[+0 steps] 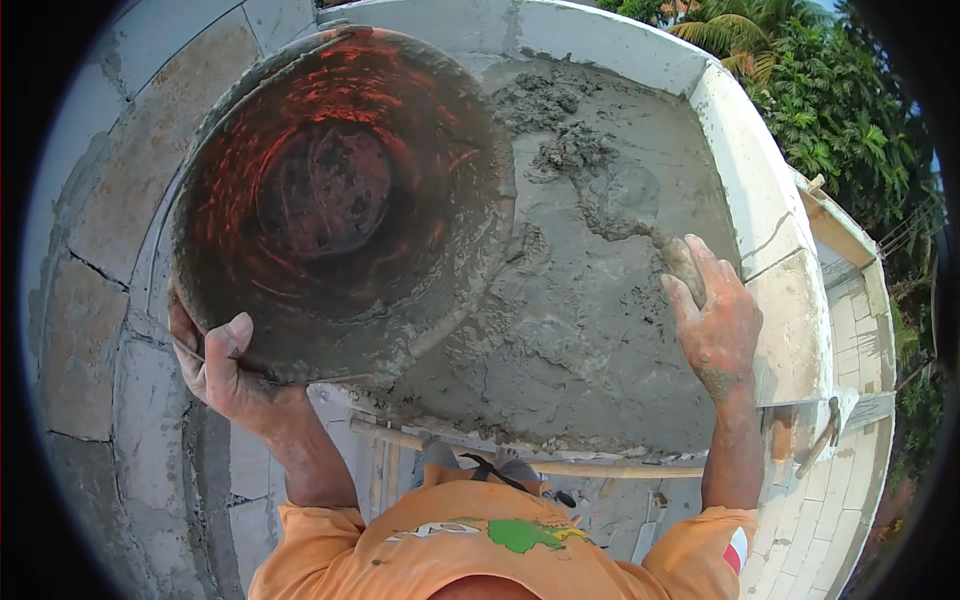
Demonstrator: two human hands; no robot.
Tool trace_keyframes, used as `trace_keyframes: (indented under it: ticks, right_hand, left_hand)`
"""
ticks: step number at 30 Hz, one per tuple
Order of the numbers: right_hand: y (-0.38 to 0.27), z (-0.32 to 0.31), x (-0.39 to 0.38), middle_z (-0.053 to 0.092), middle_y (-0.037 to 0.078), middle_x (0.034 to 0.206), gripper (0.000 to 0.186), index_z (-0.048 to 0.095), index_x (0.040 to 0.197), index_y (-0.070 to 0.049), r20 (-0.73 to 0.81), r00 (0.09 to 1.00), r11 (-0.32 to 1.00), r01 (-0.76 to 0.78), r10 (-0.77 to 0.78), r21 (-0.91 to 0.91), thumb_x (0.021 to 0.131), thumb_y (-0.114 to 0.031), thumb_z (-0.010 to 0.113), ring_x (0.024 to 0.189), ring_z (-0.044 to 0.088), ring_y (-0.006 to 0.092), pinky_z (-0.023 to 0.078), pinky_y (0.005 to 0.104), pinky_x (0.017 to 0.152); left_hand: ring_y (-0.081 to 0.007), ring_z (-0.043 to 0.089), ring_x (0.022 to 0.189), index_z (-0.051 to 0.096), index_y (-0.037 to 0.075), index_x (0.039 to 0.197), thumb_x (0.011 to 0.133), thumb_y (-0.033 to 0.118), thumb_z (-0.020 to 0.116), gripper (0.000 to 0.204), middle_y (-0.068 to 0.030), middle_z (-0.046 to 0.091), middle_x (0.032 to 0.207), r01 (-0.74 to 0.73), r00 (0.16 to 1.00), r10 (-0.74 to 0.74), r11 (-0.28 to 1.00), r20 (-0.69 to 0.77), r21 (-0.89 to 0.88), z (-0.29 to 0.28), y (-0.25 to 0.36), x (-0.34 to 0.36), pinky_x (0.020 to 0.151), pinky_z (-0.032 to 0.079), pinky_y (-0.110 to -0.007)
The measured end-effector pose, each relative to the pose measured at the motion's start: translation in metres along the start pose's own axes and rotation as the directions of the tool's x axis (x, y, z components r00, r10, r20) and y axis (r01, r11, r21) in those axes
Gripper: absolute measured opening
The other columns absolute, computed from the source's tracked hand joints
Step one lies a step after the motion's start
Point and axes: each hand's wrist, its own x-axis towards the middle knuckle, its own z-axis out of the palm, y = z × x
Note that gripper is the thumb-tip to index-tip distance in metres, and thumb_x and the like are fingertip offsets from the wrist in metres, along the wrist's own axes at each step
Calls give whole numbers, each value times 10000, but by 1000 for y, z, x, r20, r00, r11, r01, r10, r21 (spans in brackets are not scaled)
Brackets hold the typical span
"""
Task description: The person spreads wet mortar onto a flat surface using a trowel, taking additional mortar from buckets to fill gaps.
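Note:
My left hand (225, 365) grips the near left rim of a large round bucket (440, 235), thumb over the edge and fingers underneath. The bucket is tipped so its open mouth faces me. Grey mortar coats its wall, and reddish-orange streaks show inside. Right of it, wet grey mortar (600, 320) lies spread in a walled bed, with rough lumps toward the back. My right hand (722, 320) is closed around a short, mortar-caked handle (684, 268) low over the mortar. It looks like a trowel handle; any blade is hard to tell from the mortar.
Pale block walls (770, 220) border the mortar at the back and right. Stained blockwork (100, 340) runs along the left. A wooden pole (600, 469) crosses near my body, above a lower level. Green trees (840, 150) stand beyond the right wall.

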Motion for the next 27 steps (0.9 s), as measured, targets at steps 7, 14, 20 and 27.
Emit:
trace_keyframes:
  ticks: [7, 14, 20, 27]
  right_hand:
    - [9, 103, 9, 536, 48, 855, 454, 618, 1267, -168, -304, 905, 891, 149, -298, -428, 817, -179, 669, 762, 561, 206, 443, 356, 611]
    - [24, 108, 16, 542, 46, 874, 469, 610, 1294, -185, -267, 872, 830, 234, -410, -507, 828, -168, 654, 751, 557, 211, 433, 356, 604]
    - [6, 48, -3, 566, 61, 873, 524, 595, 1326, -153, -292, 944, 962, 76, -155, -264, 823, -200, 733, 801, 604, 236, 490, 386, 678]
    - [-35, -19, -14, 558, 67, 826, 595, 590, 1335, -109, -192, 940, 959, 272, -282, -79, 768, -99, 772, 755, 597, 230, 491, 373, 660]
  left_hand:
    - [-294, 592, 1145, 472, -34, 1350, 743, -36, 496, 608, -181, 577, 1256, -128, 989, 127, 992, -71, -12, -17, 23, 21, 967, 519, -419]
    - [-268, 640, 1020, 485, -84, 1299, 701, -50, 501, 600, -174, 606, 1175, -194, 974, 195, 981, -118, 24, -19, 16, 26, 884, 554, -375]
    - [-252, 640, 1016, 519, -147, 1255, 677, -27, 550, 591, -190, 629, 1151, -146, 989, 147, 988, -27, 54, -2, 5, 10, 952, 498, -351]
    - [-319, 586, 1190, 548, -176, 1242, 673, -71, 600, 580, -254, 608, 1259, -228, 965, 197, 956, 173, 182, 9, -23, -19, 1055, 414, -400]
